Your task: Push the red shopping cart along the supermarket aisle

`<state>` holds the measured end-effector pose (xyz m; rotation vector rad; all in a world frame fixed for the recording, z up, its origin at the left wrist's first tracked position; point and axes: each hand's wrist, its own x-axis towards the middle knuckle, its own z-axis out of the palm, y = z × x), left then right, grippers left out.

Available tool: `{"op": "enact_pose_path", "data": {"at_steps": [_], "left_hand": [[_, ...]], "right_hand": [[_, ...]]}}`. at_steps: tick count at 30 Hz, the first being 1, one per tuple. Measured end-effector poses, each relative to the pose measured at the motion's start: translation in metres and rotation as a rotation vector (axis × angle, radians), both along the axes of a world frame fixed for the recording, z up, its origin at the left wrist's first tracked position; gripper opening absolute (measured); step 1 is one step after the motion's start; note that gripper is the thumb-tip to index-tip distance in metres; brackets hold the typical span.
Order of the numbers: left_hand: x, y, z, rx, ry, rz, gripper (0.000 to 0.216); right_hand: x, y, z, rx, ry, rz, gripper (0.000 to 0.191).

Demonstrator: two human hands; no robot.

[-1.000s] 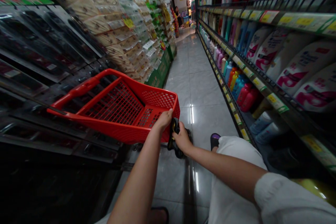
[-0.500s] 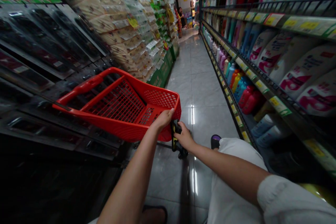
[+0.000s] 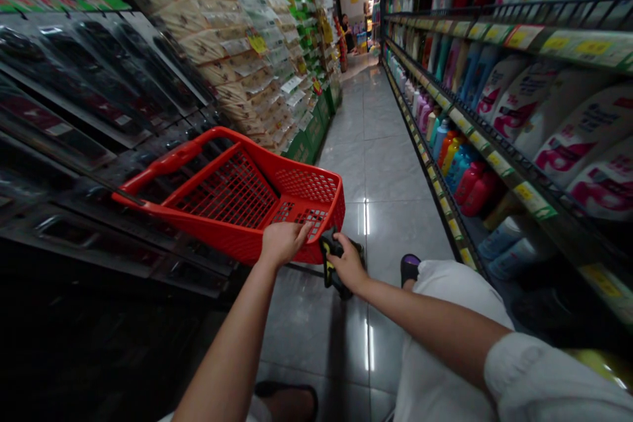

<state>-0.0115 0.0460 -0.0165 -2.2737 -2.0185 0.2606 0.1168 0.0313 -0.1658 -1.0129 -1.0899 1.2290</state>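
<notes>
Beside me stands a red plastic shopping cart [image 3: 237, 234] with a lattice basket; no goods show inside. At the near side rim is my left hand [image 3: 283, 242], palm down, its visible fingers stretched out to the right; whether it touches the rim is unclear, and some fingers are hidden. Just outside the cart's front corner, my right hand [image 3: 349, 266] is closed around a black item with yellow markings [image 3: 328, 257]. Its exact kind cannot be made out. The item hangs above the floor, close to the cart wall.
A tiled aisle [image 3: 368, 145] runs ahead. Shelves of bottles [image 3: 514, 99] line the right, wrapped packs [image 3: 232, 46] are stacked on the left, and hanging black packaged goods [image 3: 113, 72] stand nearer. My legs [image 3: 450, 316] are close by. A person [image 3: 347, 33] is far off.
My left hand has moved left along the cart's rim, away from the black item. My right hand still holds that item, now tilted slightly differently. The view has shifted a little.
</notes>
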Motion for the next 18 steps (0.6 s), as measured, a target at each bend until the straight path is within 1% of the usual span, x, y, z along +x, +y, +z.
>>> {"op": "enact_pose_path", "data": {"at_steps": [2, 4, 6, 8, 10, 12, 13, 15, 18], "left_hand": [[-0.001, 0.001, -0.001, 0.0, -0.02, -0.041, 0.066], [0.0, 0.002, -0.001, 0.002, -0.033, -0.061, 0.06], [0.003, 0.004, 0.0, -0.001, -0.037, -0.06, 0.057], [0.006, 0.005, 0.0, -0.011, -0.029, -0.054, 0.055], [0.008, 0.006, -0.001, -0.018, -0.012, -0.048, 0.055], [0.009, 0.006, -0.001, -0.014, 0.004, -0.043, 0.055], [0.01, 0.007, -0.002, -0.009, 0.007, -0.042, 0.055], [0.012, 0.006, -0.003, 0.005, 0.009, -0.04, 0.053], [0.016, 0.007, -0.003, 0.023, 0.001, -0.036, 0.051]], "right_hand": [[0.009, 0.019, 0.006, -0.021, -0.006, -0.086, 0.036], [0.016, 0.036, 0.013, 0.001, -0.026, -0.178, 0.038], [0.017, 0.036, 0.016, 0.056, -0.065, -0.215, 0.039], [0.015, 0.022, 0.015, 0.125, -0.112, -0.176, 0.038], [0.013, 0.006, 0.012, 0.194, -0.148, -0.076, 0.039], [0.015, 0.003, 0.01, 0.227, -0.156, -0.014, 0.039], [0.017, 0.008, 0.01, 0.217, -0.142, -0.03, 0.038], [0.022, 0.027, 0.011, 0.143, -0.091, -0.122, 0.035], [0.026, 0.051, 0.011, 0.046, -0.04, -0.221, 0.037]]}}
